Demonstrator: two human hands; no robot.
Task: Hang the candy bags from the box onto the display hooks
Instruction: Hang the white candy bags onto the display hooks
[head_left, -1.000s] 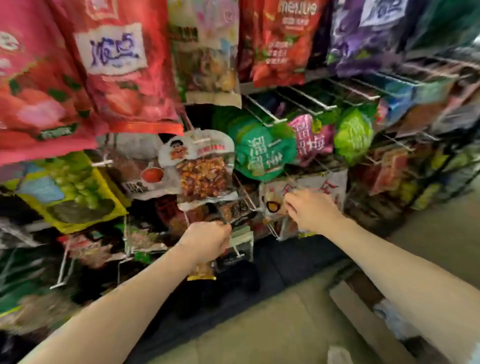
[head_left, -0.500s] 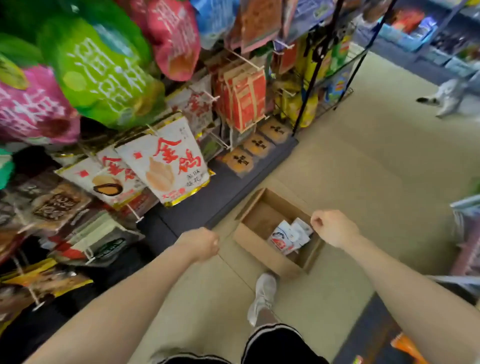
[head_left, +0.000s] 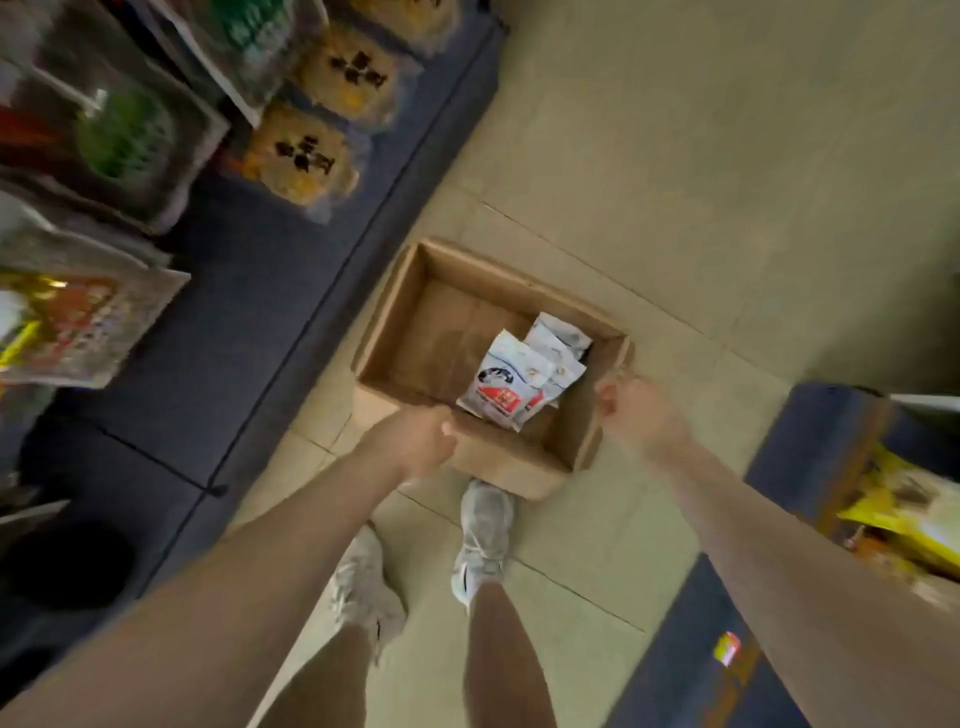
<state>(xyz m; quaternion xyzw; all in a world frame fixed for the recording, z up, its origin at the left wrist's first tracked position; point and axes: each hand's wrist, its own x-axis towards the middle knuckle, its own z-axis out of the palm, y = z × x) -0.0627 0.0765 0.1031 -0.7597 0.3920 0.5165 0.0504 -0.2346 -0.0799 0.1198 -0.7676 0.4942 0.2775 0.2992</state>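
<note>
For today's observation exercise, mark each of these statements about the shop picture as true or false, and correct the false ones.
1. The cardboard box sits on the floor. True.
2. The box is packed full to the rim. False: only a few white candy bags lie at one end; much of the bottom is bare.
3. The right hand holds a candy bag. False: it holds none and is near the box's right wall.
4. The left hand is at the box's near edge. True.
5. The person wears light-coloured shoes. True.
</note>
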